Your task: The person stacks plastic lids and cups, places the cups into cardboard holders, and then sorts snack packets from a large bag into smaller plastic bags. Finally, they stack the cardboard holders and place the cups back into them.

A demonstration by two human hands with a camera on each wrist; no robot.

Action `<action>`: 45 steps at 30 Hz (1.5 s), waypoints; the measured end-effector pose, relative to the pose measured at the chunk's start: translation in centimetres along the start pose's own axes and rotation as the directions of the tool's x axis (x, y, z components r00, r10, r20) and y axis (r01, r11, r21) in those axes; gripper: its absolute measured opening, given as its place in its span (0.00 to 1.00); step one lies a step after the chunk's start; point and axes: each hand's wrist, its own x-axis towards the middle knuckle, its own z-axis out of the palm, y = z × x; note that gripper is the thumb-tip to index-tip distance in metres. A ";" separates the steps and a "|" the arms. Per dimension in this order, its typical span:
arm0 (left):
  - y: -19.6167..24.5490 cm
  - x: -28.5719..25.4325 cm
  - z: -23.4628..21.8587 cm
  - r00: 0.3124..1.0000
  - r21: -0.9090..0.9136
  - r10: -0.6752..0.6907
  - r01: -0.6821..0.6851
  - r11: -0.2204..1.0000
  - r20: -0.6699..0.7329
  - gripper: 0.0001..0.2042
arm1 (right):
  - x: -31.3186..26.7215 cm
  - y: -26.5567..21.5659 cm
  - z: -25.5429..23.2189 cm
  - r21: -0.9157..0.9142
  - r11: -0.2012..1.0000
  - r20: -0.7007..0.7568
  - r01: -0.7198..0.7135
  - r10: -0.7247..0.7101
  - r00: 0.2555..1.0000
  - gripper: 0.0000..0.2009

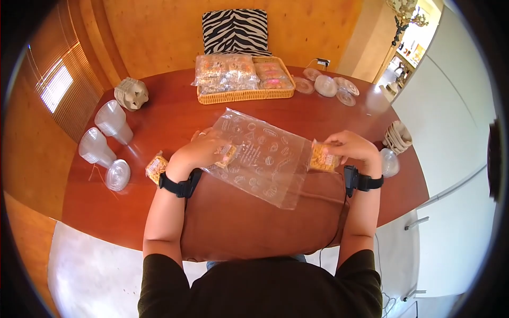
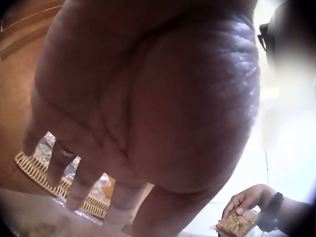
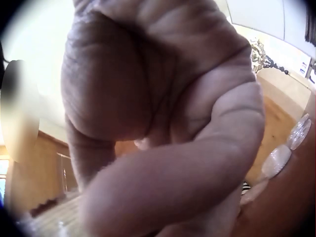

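Observation:
A clear printed plastic bag (image 1: 257,156) lies slanted in front of the person. My left hand (image 1: 200,150) is at the bag's left end, its fingers stretched down over the film in the left wrist view, fingertips partly hidden. A small packet of orange-yellow snack (image 1: 227,156) shows by those fingers, overlapping the bag. My right hand (image 1: 352,147) pinches another snack packet (image 1: 323,158) at the bag's right edge; the left wrist view also shows this packet (image 2: 238,223). A further packet (image 1: 157,168) lies beside the left wrist.
A wicker basket (image 1: 246,97) with bagged snacks stands at the back. Stacked clear cups (image 1: 112,121) and a grey pulp holder (image 1: 131,94) are on the left. Clear lids (image 1: 325,86) lie at back right, with more pulp holders (image 1: 397,137) at the right edge. Brown leather (image 1: 260,228) covers the near edge.

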 end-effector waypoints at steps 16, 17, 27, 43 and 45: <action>-0.6 -0.3 0.5 0.998 -0.140 -0.041 0.034 0.990 -0.046 0.26 | 4.2 1.9 1.4 0.282 0.960 0.086 -0.001 -0.024 0.996 0.19; -0.5 -0.2 0.7 0.994 -0.132 0.004 -0.018 0.991 -0.105 0.25 | 4.0 2.0 1.2 0.286 0.958 0.065 -0.004 -0.015 0.998 0.19; 11.9 4.8 2.9 0.809 0.076 0.557 -0.553 0.830 -0.187 0.17 | 1.7 1.7 -0.8 0.227 0.974 -0.068 -0.023 0.039 0.997 0.16; 13.1 6.5 1.7 0.745 0.343 0.553 -0.444 0.828 -0.372 0.09 | 6.3 -0.5 5.9 0.341 0.934 0.099 0.105 -0.146 0.984 0.16; 12.9 6.1 1.6 0.733 0.312 0.548 -0.453 0.835 -0.402 0.09 | 6.9 -2.0 7.2 0.323 0.935 -0.006 0.150 -0.157 0.988 0.18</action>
